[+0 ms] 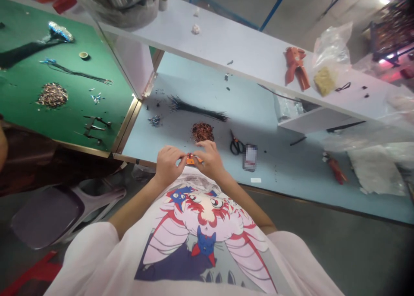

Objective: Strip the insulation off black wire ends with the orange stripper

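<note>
My left hand (170, 163) and my right hand (211, 161) meet at the front edge of the blue table, close to my body. Between their fingertips shows a small orange piece (190, 161); its kind is too small to tell. Thumb and fingers of both hands are pinched together, with whatever lies in them mostly hidden. Just beyond the hands is a heap of small reddish-brown pieces (202, 132). Farther back lies a bundle of thin dark wires (199, 109), and to its left a little pile of bluish terminals (155, 121). Black-handled scissors (237, 146) rest right of the heap.
A phone-like object (249, 158) and a white label (255, 180) lie right of the scissors. Red-handled pliers (336, 170) and plastic bags (375, 168) are farther right. An orange-red tool (296, 67) sits on the raised white shelf (246, 50). A green table (64, 123) adjoins at left, near a chair (48, 214).
</note>
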Tool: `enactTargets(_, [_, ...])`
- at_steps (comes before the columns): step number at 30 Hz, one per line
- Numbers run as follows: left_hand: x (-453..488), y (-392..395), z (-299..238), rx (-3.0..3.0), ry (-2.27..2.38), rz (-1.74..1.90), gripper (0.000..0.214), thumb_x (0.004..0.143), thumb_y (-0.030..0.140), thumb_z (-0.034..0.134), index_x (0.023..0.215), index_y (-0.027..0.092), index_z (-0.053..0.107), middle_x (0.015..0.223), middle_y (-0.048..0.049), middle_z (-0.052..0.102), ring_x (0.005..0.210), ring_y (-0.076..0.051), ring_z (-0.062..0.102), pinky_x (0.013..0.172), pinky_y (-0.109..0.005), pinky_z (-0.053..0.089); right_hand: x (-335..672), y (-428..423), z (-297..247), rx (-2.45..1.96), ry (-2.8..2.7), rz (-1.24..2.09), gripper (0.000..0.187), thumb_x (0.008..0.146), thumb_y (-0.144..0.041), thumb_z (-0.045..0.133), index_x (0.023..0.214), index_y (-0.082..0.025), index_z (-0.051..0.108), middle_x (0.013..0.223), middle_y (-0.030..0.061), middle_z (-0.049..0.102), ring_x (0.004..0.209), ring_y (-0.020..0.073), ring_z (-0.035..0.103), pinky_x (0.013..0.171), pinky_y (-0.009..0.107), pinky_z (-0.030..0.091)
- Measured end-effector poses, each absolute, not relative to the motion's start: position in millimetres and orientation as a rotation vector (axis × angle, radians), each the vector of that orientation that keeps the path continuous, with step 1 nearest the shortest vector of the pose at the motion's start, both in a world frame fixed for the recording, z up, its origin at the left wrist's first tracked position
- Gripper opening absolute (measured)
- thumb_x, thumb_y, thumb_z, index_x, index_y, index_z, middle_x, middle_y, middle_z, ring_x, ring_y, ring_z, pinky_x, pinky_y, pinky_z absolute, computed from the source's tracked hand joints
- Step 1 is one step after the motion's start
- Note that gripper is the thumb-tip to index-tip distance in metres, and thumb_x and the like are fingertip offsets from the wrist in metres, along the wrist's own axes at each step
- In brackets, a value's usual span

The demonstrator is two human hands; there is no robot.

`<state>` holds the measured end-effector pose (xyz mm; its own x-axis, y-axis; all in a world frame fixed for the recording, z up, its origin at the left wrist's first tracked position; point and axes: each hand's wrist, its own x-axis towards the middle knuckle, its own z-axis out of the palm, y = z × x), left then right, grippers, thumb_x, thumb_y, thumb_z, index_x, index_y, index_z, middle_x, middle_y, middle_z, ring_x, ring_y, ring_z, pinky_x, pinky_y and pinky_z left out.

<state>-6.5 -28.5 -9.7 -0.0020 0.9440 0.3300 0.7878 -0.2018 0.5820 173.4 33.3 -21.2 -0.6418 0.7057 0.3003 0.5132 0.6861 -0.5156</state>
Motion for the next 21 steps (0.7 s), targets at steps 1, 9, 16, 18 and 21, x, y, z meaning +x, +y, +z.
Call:
enactTargets(1, [-7.5,-28.7,-10.3,2.046,1.827,0.968,0.018,0.085,0.024,0.053,0.070,0.019,0.061,0.071,-0.0040,0.064,0.074,-0.018,0.053,0.073,-0.033,0.036,172.8,32.1,-21.4,-0.924,-2.434,0.525,0.013,0.087,-0.021,0.054,0.085,-0.020,0.067,0.112,0.0122,0.055,0.109,0.0263,0.042,0.096,0.044,0.038])
enactTargets(9, [-6.8,-22.0,-27.6,2.119,1.711,0.661,0.014,0.082,0.019,0.055,0.070,0.018,0.062,0.071,-0.0051,0.062,0.074,-0.019,0.052,0.070,-0.033,0.035,168.6,27.9,-41.4,-0.847,-2.592,0.614,0.019,0.089,-0.016,0.048,0.080,-0.018,0.065,0.104,0.0112,0.058,0.101,0.0235,0.044,0.092,0.041,0.039])
enactTargets(16, [-78.1,-26.9,-48.9,1.559,2.027,0.899,0.013,0.075,0.018,0.062,0.062,0.019,0.059,0.064,-0.0018,0.056,0.071,-0.017,0.049,0.072,-0.034,0.038,219.4,65.1,-81.7,-1.433,-2.568,0.647,0.027,0.089,-0.017,0.042,0.080,-0.017,0.068,0.098,0.0119,0.059,0.099,0.0238,0.047,0.086,0.038,0.042])
enactTargets(18, [-99.9,-29.2,-49.9,1.380,2.113,0.959,0.012,0.079,0.027,0.062,0.070,0.019,0.063,0.068,-0.0014,0.059,0.070,-0.016,0.052,0.072,-0.034,0.040,226.9,82.5,-91.2,-1.565,-2.572,0.634,0.031,0.093,-0.024,0.040,0.089,-0.018,0.070,0.099,0.0127,0.059,0.099,0.0251,0.047,0.083,0.037,0.043])
enactTargets(21, [-105.6,-28.8,-50.7,1.181,2.101,0.988,0.018,0.080,0.036,0.062,0.078,0.019,0.067,0.068,0.0002,0.063,0.065,-0.015,0.056,0.065,-0.031,0.044,212.3,102.7,-106.4,-1.722,-2.613,0.623,0.032,0.093,-0.031,0.041,0.093,-0.017,0.070,0.097,0.0149,0.061,0.100,0.0278,0.047,0.081,0.039,0.042])
